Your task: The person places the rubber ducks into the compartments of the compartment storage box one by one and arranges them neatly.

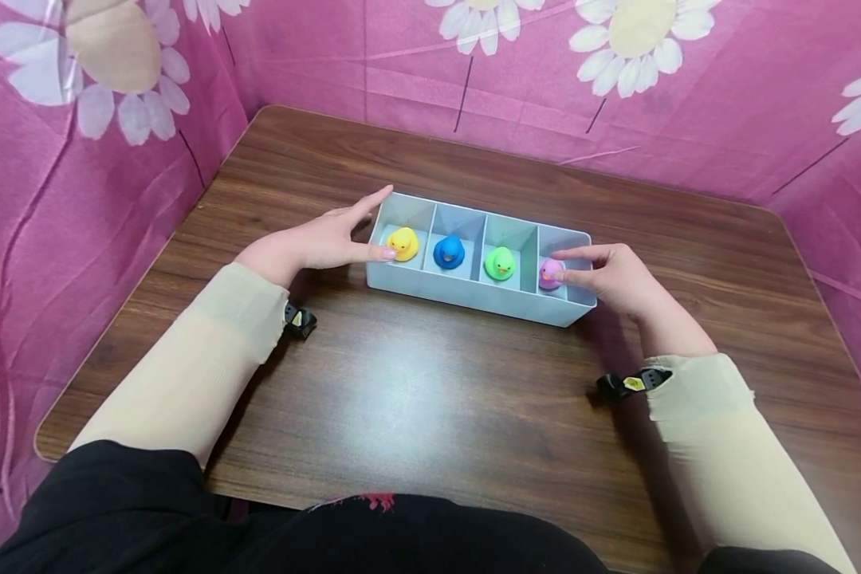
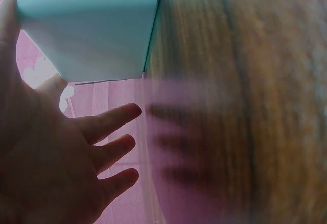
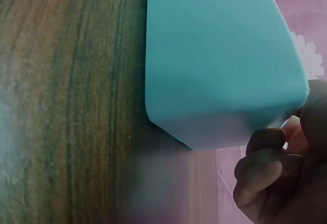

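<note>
A pale blue-grey divided box [image 1: 466, 295] sits on the table, with one small rubber duck in each compartment. From left to right lie a yellow duck [image 1: 404, 242], a blue duck [image 1: 449, 253], a green duck [image 1: 500, 263] and a purple duck [image 1: 548, 273]. My left hand [image 1: 323, 239] spans the box's left end, its thumb over the front rim beside the yellow duck and its index finger at the back corner. In the left wrist view the other fingers are spread. Reaching over the right end, my right hand [image 1: 617, 279] pinches the purple duck between thumb and index finger; its other fingers are curled.
The brown wooden table [image 1: 402, 406] extends around the box on all sides. Behind it and at both sides hangs a pink cloth [image 1: 402, 80] with white daisies. Black straps with a small camera [image 1: 300, 320] are on the wrists, over beige sleeves.
</note>
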